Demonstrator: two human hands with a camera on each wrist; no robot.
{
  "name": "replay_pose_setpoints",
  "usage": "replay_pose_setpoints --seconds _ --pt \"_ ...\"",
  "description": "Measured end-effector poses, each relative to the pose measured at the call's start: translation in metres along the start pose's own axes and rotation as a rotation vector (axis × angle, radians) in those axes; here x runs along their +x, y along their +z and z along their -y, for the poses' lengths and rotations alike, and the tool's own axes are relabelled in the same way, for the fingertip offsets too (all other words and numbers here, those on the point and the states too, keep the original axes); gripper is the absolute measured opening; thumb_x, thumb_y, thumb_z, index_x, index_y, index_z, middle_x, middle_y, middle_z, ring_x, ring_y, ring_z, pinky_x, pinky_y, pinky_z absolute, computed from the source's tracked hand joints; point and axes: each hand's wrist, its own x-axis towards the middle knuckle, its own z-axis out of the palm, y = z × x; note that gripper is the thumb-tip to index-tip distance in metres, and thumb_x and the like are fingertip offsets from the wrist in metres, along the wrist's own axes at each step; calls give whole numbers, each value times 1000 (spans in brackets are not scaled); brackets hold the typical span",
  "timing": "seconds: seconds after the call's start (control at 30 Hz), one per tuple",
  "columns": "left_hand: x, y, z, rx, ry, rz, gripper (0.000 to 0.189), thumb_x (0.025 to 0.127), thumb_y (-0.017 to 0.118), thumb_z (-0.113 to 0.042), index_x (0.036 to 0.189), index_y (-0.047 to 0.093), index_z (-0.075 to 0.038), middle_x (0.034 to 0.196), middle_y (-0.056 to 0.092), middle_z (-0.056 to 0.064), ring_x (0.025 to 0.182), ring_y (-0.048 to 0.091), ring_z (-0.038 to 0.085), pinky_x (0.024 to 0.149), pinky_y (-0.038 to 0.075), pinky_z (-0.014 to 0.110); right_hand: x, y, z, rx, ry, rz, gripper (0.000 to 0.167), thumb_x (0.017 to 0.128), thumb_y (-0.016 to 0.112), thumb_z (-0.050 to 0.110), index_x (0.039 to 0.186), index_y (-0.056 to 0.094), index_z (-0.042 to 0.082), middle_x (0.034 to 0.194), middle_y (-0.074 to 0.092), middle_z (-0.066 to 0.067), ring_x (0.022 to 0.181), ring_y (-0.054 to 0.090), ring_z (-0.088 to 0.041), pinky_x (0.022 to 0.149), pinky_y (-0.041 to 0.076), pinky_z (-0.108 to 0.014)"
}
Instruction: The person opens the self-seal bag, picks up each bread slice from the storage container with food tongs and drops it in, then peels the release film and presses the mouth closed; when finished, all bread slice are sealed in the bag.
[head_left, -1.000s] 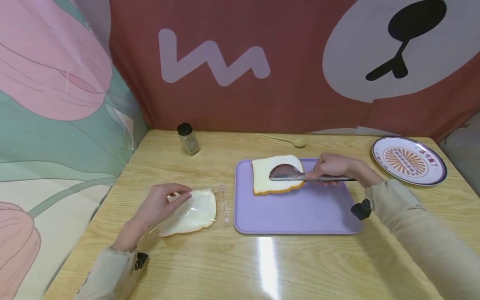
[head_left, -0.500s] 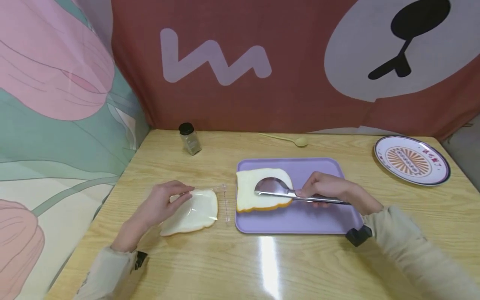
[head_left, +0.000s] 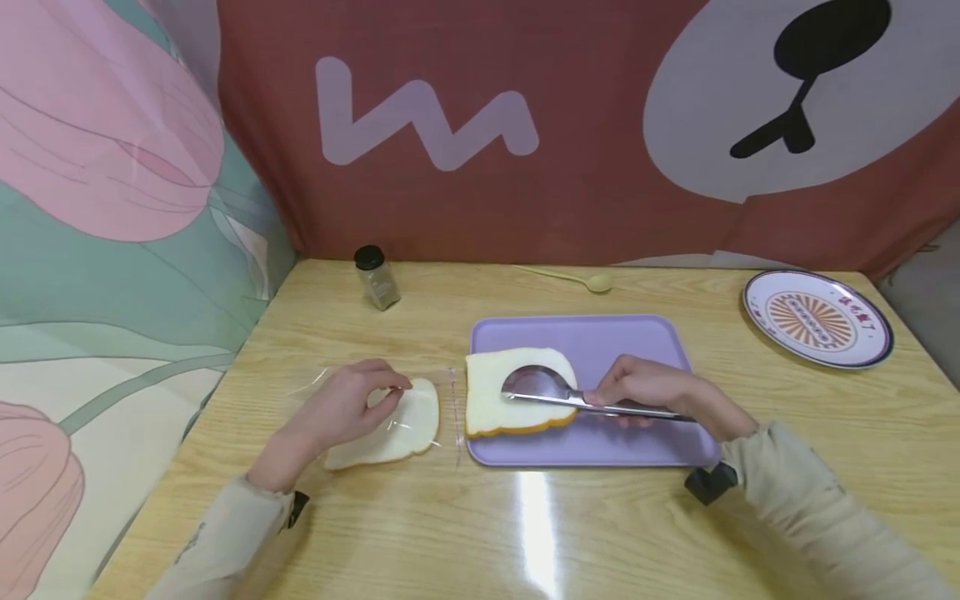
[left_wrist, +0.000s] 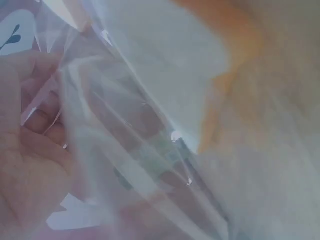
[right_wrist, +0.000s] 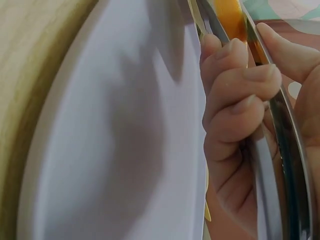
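My right hand (head_left: 648,387) grips metal serving tongs (head_left: 536,382), its fingers curled round the handles in the right wrist view. The tongs' broad rounded end lies over a white bread slice (head_left: 483,396) with a brown crust. That slice overlaps the left part of the purple tray (head_left: 607,337) in the head view. Left of the tray, my left hand (head_left: 345,404) pinches a clear plastic bag (left_wrist: 135,120) between thumb and fingertips. Another bread slice (head_left: 420,417) shows through the film on the table, partly hidden by that hand.
A glass jar with a black lid (head_left: 377,277) stands at the back left. Behind the tray lies a pale yellow spoon (head_left: 592,283). A round patterned plate (head_left: 817,321) sits at the back right. A printed cloth (head_left: 480,208) hangs along the table's far edge.
The bread slice in the tongs has moved left and nearer me, from the tray's back to its left edge. My left hand has shifted slightly right with the bag.
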Motion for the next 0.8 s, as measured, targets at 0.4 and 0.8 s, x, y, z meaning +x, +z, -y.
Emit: replay_pose_setpoints --seconds 0.4,0.8 --pt "5 -2 -1 -15 32 -58 6 81 73 -10 86 72 -9 81 67 -3 75 62 11 68 53 31 1 8 -2 51 3 52 41 91 65 25 83 66 -15 50 54 0 37 41 -6 38 35 -19" --pt "4 -2 2 -73 48 -42 8 82 73 -9 90 75 -8 88 72 -2 84 67 16 77 54 37 17 11 3 72 76 112 37 90 66 28 69 65 -3 50 53 -1 38 41 -7 40 34 -20"
